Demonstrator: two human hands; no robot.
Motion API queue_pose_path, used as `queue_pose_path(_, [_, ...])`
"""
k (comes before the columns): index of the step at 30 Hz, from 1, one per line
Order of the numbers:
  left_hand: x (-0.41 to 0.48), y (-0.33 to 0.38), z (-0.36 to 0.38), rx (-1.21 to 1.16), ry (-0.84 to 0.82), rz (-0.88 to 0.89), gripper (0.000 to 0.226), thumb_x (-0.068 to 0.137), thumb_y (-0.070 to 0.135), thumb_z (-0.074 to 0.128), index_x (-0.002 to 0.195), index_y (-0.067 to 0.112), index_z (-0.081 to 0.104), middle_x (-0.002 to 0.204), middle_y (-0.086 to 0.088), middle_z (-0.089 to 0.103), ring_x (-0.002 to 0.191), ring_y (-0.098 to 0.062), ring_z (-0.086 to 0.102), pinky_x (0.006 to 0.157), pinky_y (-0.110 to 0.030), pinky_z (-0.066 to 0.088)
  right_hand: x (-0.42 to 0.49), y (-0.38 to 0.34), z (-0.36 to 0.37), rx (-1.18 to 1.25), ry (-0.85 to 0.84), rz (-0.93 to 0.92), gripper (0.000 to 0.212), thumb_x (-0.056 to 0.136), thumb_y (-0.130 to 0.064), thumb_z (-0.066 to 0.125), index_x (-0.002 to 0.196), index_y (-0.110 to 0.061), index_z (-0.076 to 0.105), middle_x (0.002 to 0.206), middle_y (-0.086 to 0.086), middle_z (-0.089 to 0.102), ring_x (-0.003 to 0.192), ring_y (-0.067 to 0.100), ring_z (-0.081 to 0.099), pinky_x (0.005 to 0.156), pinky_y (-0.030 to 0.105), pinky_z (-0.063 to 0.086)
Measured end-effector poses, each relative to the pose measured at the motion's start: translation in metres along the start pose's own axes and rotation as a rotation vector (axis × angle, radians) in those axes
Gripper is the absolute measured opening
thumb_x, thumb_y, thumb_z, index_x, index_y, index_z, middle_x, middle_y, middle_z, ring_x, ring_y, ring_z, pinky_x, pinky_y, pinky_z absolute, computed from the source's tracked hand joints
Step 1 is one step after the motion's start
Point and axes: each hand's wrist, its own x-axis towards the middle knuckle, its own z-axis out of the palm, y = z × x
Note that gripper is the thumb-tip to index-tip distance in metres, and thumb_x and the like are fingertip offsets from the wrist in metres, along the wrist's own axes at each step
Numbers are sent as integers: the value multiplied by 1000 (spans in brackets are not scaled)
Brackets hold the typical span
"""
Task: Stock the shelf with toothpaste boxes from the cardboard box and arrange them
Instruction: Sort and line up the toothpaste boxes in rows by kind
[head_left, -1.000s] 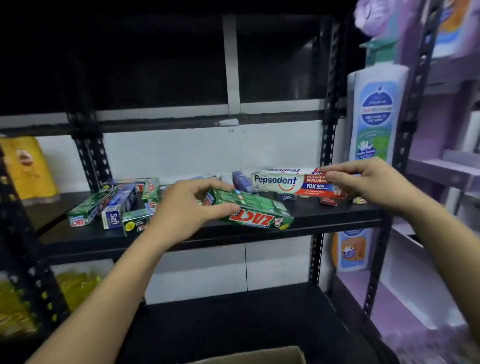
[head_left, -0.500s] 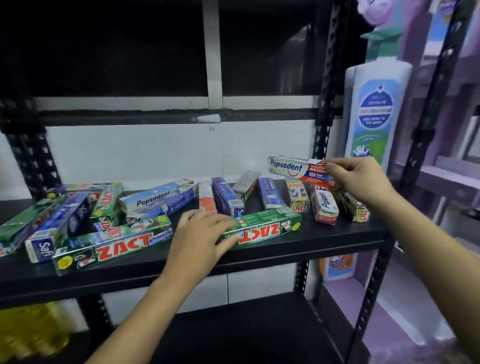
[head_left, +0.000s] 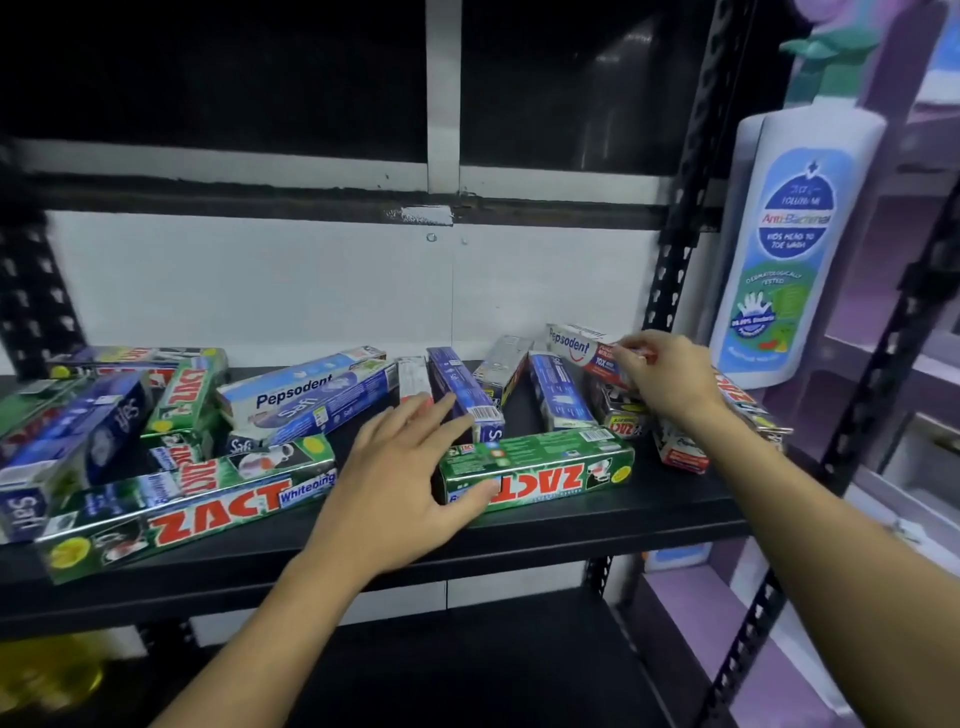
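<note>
Toothpaste boxes lay all over the black shelf, some flat, some crooked, some piled on each other. The two hands were apart. The right hand pinched one end of a red and white Pepsodent box with its fingertips. It held that box up in the air, over the small boxes just under the hand. Holding it by the end probably let the person see where it could go and slide it into a gap. The left hand was open, with its fingers spread out. Its thumb touched the front of a green ZACT box near the front edge of the shelf, and its fingers reached toward a blue box just behind. I think this hand was there to push the green box straight, since a flat hand is good for pushing. A long ZACT box lay crooked on the far side of the left hand. A big white bottle stood past the right hand. The cardboard box could not be seen. Lots of tidying was left to do
</note>
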Motion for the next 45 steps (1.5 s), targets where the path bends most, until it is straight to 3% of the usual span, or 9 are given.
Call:
queue_pose_path(3, [1,-2,1,-33,-26,-8,78,84,81,30,152,42,24,161,21,14,149,-3,3,114,-28,0,4,3,-1,-161,-58,-17,32,89,-45,63,115,-27,68,102,4,74,89,23,65,80,35,55])
queue_pose_path(10, [1,-2,0,-58,-50,-22,78,84,80,32,152,41,24,161,20,17,148,-2,4,118,-35,10,-5,-2,-4,-338,-99,-54,43,88,-40,61,129,-25,62,123,10,62,111,35,57,90,44,51])
queue_pose_path(14, [1,0,-3,-86,-49,-34,80,83,80,37,151,38,29,160,20,19,148,-3,7,118,-34,11,-46,-25,-5,-120,-16,-308,36,88,-36,65,119,-20,69,119,6,66,108,29,60,94,41,48])
queue_pose_path(20, [-15,-6,-17,-193,142,-44,61,88,68,43,137,33,53,146,18,47,139,-3,33,116,-34,24,-116,-36,13,-17,-270,-534,51,88,-62,57,123,-27,67,128,-6,63,118,12,56,103,32,42])
queue_pose_path(23, [-36,-22,-29,-61,199,-62,46,91,52,48,130,29,61,139,14,56,134,-10,44,113,-42,31,-118,-30,22,-49,-223,-515,50,89,-55,55,122,-20,68,124,-1,65,115,20,58,101,35,43])
queue_pose_path(29, [-75,-56,-58,249,200,-257,42,91,34,53,131,23,61,138,5,58,132,-16,48,114,-38,28,-118,-37,20,-85,-181,-494,50,85,-52,56,125,-22,65,130,-2,62,121,22,56,102,54,42])
queue_pose_path(33, [-83,-59,-56,271,140,-308,39,94,24,52,132,18,60,137,-1,60,128,-20,53,110,-38,36,-131,-74,25,8,-104,-605,43,85,-41,61,123,-22,65,131,-2,60,122,21,55,102,51,42])
queue_pose_path(41, [-75,-58,-51,20,154,-177,39,99,24,51,137,21,54,141,3,56,134,-14,46,114,-33,35,-150,-147,67,53,-220,-852,36,88,-35,64,121,-22,66,121,-6,66,117,21,58,97,47,46])
queue_pose_path(45, [-85,-80,-77,-96,304,-178,37,93,27,57,129,22,62,133,9,61,128,-6,49,111,-32,37,-147,-164,80,-1,-283,-892,26,88,-36,66,112,-28,68,111,-14,68,110,18,59,96,45,47])
